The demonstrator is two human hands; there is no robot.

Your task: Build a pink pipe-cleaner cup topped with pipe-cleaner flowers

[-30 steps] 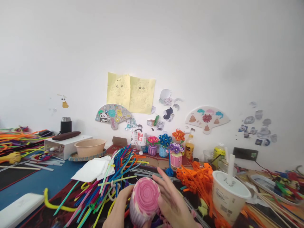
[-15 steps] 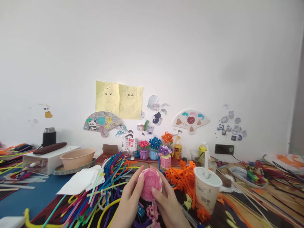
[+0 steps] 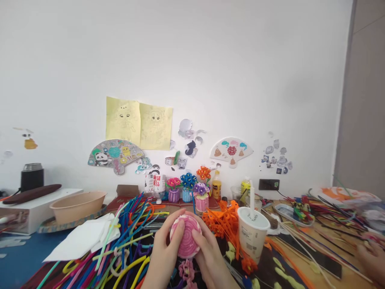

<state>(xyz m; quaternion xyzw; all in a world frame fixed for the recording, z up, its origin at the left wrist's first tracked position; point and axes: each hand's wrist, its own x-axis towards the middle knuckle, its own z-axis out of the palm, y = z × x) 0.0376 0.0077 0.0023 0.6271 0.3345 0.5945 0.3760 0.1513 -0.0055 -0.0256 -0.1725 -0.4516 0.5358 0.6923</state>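
Observation:
Both of my hands are wrapped round a round pink pipe-cleaner pot [image 3: 189, 237], its coiled spiral face turned toward me and its edge banded pink and white. My left hand [image 3: 165, 249] grips its left side, with the thumb laid on the spiral. From the right, my right hand [image 3: 210, 251] holds it, thumb pressed on the lower right of the face. The far fingers are partly hidden behind it. Just below hang or lie pink pipe-cleaner flowers [image 3: 187, 269]; whether they join the pot I cannot tell.
Loose colourful pipe cleaners [image 3: 132, 228] and white paper [image 3: 80, 239] lie to the left. Orange pipe-cleaner flowers [image 3: 221, 222], a paper cup [image 3: 253, 237] with a straw and a phone [image 3: 313, 255] are on the right. Small flower pots [image 3: 187, 195] stand behind. Another person's hand [image 3: 373, 257] shows at the right edge.
The view has turned to the right, so the scene shifts left and another person's hand appears. My left thumb lies further across the spiral; both hands keep hold of the pot.

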